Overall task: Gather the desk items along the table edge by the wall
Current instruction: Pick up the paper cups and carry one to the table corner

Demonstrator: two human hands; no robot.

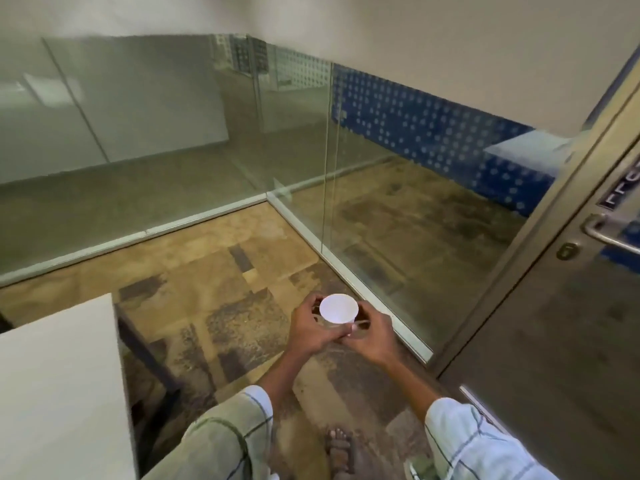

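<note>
A small white cup [338, 308], round and seen from above, is held in front of me over the carpet. My left hand [309, 329] grips its left side with curled fingers. My right hand [371, 336] holds its right side and underside, thumb near the rim. Something thin and clear shows under the cup between my fingers; I cannot tell what it is. A white table [59, 393] fills the lower left; only its near corner shows.
Glass partitions [173, 140] with metal floor rails stand ahead and to the right. A glass door [571, 306] with a lever handle [604, 233] stands at the right. Patterned brown carpet [214, 271] covers the floor. A dark table leg [149, 355] slants beside the table.
</note>
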